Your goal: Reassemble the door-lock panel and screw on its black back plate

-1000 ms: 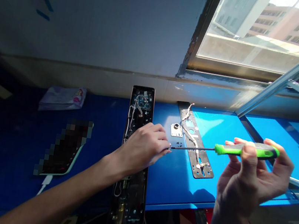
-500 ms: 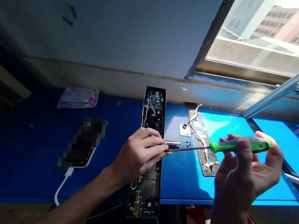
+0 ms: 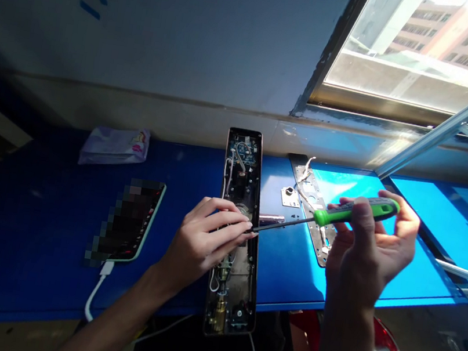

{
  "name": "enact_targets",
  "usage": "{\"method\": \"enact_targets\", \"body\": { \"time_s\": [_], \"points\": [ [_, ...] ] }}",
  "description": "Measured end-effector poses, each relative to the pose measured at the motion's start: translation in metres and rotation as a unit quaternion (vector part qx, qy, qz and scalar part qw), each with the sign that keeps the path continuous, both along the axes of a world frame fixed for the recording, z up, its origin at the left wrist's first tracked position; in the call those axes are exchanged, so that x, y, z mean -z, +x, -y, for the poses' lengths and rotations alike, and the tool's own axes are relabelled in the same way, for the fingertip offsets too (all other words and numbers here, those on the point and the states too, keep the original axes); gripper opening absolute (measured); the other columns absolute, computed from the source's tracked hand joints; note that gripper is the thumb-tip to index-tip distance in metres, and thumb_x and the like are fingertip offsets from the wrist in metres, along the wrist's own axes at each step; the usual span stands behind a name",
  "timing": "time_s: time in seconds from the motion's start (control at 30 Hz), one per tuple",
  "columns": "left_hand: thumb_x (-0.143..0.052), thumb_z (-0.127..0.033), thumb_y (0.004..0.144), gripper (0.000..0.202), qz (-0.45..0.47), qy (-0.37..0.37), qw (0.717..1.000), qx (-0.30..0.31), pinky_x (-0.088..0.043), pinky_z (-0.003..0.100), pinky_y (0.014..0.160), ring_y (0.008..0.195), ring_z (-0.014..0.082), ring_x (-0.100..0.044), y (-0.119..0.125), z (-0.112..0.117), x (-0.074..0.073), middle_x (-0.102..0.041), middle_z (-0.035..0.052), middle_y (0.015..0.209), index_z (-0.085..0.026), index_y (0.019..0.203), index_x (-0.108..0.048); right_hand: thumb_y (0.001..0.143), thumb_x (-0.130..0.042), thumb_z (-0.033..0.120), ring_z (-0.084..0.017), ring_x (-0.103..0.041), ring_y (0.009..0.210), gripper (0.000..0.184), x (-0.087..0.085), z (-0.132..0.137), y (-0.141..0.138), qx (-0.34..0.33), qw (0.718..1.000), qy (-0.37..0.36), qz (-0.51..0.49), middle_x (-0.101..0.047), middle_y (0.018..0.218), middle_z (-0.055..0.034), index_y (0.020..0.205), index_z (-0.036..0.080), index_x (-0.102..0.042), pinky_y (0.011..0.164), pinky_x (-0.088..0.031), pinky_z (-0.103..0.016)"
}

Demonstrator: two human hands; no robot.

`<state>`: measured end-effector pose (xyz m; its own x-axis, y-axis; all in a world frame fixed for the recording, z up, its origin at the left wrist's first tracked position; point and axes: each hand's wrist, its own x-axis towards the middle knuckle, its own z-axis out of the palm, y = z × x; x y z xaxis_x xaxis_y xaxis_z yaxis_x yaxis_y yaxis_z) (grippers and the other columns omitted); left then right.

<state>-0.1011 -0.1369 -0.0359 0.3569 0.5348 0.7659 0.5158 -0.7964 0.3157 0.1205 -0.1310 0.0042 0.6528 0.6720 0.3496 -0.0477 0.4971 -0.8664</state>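
In my right hand (image 3: 368, 248) is a green and grey screwdriver (image 3: 356, 211), its shaft pointing left and slightly down. My left hand (image 3: 207, 236) has its fingers pinched at the screwdriver's tip; whatever small thing they hold is hidden. Both fingertips and tip are over the middle of a long black housing (image 3: 250, 278), which lies open with a circuit board (image 3: 241, 152), wires and a brass fitting (image 3: 219, 314) inside. Part of a shiny metal cylinder (image 3: 273, 219) shows right of the housing, behind the shaft.
Right of the housing on the blue table (image 3: 191, 169) lie a small metal plate (image 3: 290, 197), a few tiny dark pieces and a black perforated panel (image 3: 317, 235) with wires. A phone (image 3: 134, 225) with a white cable (image 3: 97, 290) and a purple packet (image 3: 115, 146) lie left. Metal bars (image 3: 455, 132) stand right.
Both hands and the screwdriver have shifted left, bringing the tip from the housing's right edge to over its inside. The view has also moved slightly.
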Motion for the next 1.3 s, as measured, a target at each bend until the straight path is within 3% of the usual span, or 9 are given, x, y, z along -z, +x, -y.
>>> {"method": "enact_targets", "body": {
  "time_s": [0.4, 0.7, 0.8, 1.03, 1.2, 1.3],
  "points": [
    [-0.079, -0.012, 0.091, 0.024, 0.050, 0.021, 0.998, 0.030, -0.064, 0.034, 0.085, 0.102, 0.0207, -0.069, -0.014, 0.012, 0.007, -0.081, 0.0060, 0.107, -0.018, 0.114, -0.076, 0.069, -0.095, 0.047, -0.014, -0.070, 0.063, 0.064, 0.011, -0.003, -0.006, -0.037, 0.995, -0.086, -0.039, -0.071, 0.077, 0.0037, 0.114, 0.023, -0.056, 0.053, -0.058, -0.025],
    [-0.079, -0.010, 0.090, 0.025, 0.026, 0.035, 0.999, -0.003, -0.063, 0.037, 0.085, 0.102, 0.0215, -0.070, -0.015, 0.015, 0.013, -0.081, 0.0056, 0.108, -0.017, 0.114, -0.075, 0.059, -0.099, 0.045, -0.013, -0.067, 0.060, 0.071, 0.013, 0.000, -0.008, -0.019, 0.992, -0.113, -0.048, -0.071, 0.077, 0.0037, 0.110, 0.022, -0.055, 0.046, -0.054, -0.021],
    [-0.078, -0.012, 0.092, 0.020, 0.018, 0.017, 1.000, -0.017, -0.062, 0.039, 0.084, 0.100, 0.0221, -0.070, -0.012, 0.013, 0.015, -0.082, 0.0050, 0.105, -0.019, 0.111, -0.076, 0.059, -0.099, 0.043, -0.014, -0.070, 0.062, 0.071, 0.013, 0.001, -0.007, -0.017, 0.994, -0.101, -0.041, -0.071, 0.078, 0.0031, 0.111, 0.021, -0.056, 0.048, -0.055, -0.021],
    [-0.077, -0.013, 0.093, 0.007, 0.036, -0.064, 0.996, 0.054, -0.063, 0.035, 0.080, 0.095, 0.0205, -0.069, -0.008, 0.011, 0.007, -0.081, 0.0045, 0.093, -0.017, 0.098, -0.078, 0.070, -0.095, 0.033, -0.021, -0.080, 0.074, 0.059, 0.015, 0.005, 0.004, -0.068, 0.996, -0.054, -0.008, -0.081, 0.082, -0.0024, 0.115, 0.021, -0.058, 0.059, -0.063, -0.026],
    [-0.074, -0.014, 0.095, 0.004, -0.042, -0.055, 0.997, 0.025, -0.060, 0.040, 0.080, 0.098, 0.0247, -0.068, -0.006, 0.013, 0.003, -0.081, 0.0049, 0.093, -0.016, 0.094, -0.078, 0.075, -0.091, 0.027, -0.022, -0.082, 0.078, 0.052, 0.016, 0.008, 0.008, -0.079, 0.995, -0.010, 0.057, -0.084, 0.090, -0.0023, 0.118, 0.023, -0.062, 0.069, -0.068, -0.034],
    [-0.074, -0.015, 0.095, 0.004, -0.047, -0.052, 0.998, -0.002, -0.059, 0.041, 0.080, 0.098, 0.0253, -0.068, -0.003, 0.013, 0.003, -0.081, 0.0049, 0.092, -0.015, 0.093, -0.078, 0.075, -0.090, 0.019, -0.024, -0.083, 0.087, 0.058, 0.012, 0.014, 0.008, -0.108, 0.990, 0.006, 0.094, -0.085, 0.096, -0.0026, 0.127, 0.026, -0.063, 0.074, -0.070, -0.037]
  ]
}}
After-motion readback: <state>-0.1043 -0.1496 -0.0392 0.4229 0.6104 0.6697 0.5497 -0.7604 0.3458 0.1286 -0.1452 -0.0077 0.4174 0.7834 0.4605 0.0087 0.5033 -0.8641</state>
